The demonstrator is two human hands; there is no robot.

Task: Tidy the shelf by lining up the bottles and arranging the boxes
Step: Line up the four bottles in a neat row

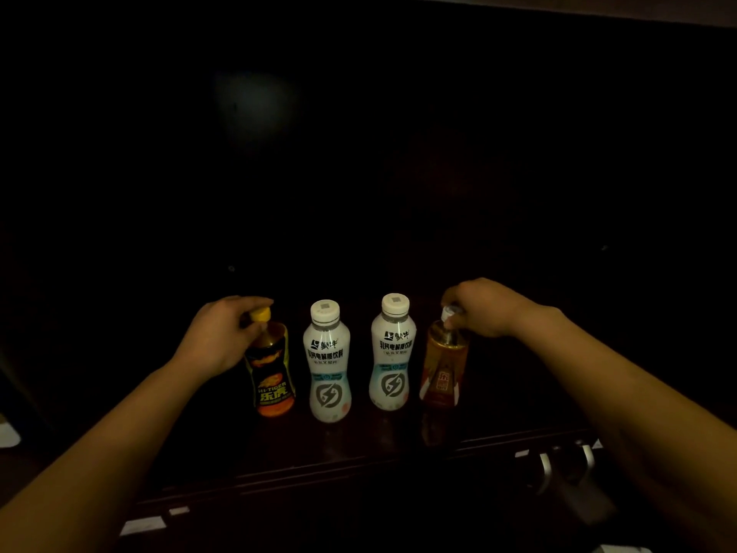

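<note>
Four bottles stand upright in a row on a dark shelf (359, 445). At the left end is a black and orange bottle with a yellow cap (271, 373); my left hand (223, 333) grips its neck. Two white bottles with white caps stand in the middle, one on the left (328, 365) and one on the right (393, 353). At the right end, my right hand (482, 309) holds the neck of an amber bottle with an orange label (442, 365). No boxes are visible in the dark.
The shelf's back is black and almost nothing shows there. Its front edge (319, 468) runs below the bottles. Metal handles (566, 464) sit at the lower right, below the edge. A faint pale patch (255, 105) glows in the upper left.
</note>
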